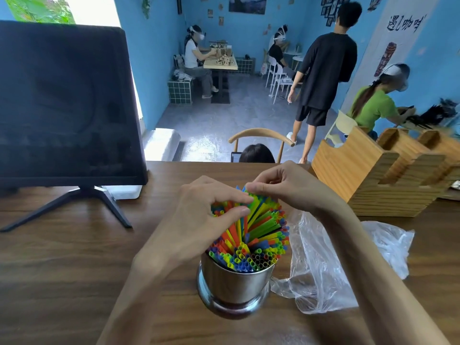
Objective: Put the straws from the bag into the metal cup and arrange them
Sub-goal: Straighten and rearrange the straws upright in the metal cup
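Observation:
A shiny metal cup (pixel 234 285) stands on the wooden table near its front edge. It is packed with colourful straws (pixel 258 235) in green, yellow, orange and blue, which fan out toward the far side. My left hand (pixel 199 220) rests on the straw tops at the left, thumb and forefinger pinching some. My right hand (pixel 281 185) reaches over the far ends, fingertips closed on a few straws. A crumpled clear plastic bag (pixel 323 270) lies just right of the cup; I cannot see straws in it.
A black monitor (pixel 64 103) on a splayed stand fills the table's left. A wooden holder with slots (pixel 378 175) stands at the right rear. Beyond the table's far edge are a chair, a seated person's head and several people in a blue room.

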The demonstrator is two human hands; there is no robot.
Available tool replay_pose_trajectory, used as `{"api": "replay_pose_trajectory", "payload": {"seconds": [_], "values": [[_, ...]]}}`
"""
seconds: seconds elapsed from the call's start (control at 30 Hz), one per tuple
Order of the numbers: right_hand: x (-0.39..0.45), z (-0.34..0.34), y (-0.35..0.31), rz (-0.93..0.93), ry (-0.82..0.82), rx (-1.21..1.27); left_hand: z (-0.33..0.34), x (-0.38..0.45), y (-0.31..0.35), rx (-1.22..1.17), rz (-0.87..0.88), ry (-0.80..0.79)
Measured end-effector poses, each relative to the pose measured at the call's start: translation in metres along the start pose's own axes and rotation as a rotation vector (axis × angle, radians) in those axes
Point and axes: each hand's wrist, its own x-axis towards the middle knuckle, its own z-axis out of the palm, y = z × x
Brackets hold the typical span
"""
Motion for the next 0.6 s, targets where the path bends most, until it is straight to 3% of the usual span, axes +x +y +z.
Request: {"api": "replay_pose_trajectory", "payload": {"seconds": [0.3, 0.47, 0.6], "values": [[-0.005, -0.014, -0.012, -0.113, 0.133, 0.009, -0.004, 0.0, 0.003, -0.11, -0.054, 0.022], [-0.016, -0.025, -0.035, -0.226, 0.259, -0.177, -0.003, 0.016, 0.011, -0.209, -0.055, 0.122], [-0.026, -0.029, -0.059, -0.361, 0.39, -0.285, 0.004, 0.038, 0.012, -0.194, -0.089, -0.015]]}}
